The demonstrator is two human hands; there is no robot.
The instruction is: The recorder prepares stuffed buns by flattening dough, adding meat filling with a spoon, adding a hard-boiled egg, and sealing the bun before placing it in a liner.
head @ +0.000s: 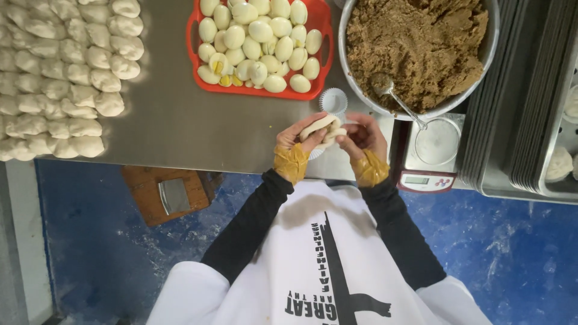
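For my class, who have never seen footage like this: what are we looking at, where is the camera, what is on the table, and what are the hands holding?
The single picture comes from a camera worn on a person's head, looking down at their own two bare hands; there is no machine. The left hand and right hand, both wrists wrapped in yellowish bands, together hold a pale piece of dough over the edge of a steel table. On the table lie rows of dough lumps at the left, a red tray of peeled eggs, some cut open, a small paper cup, and a big metal bowl of brown crumbly filling with a spoon in it. A small kitchen scale sits beside stacked metal trays at the right.
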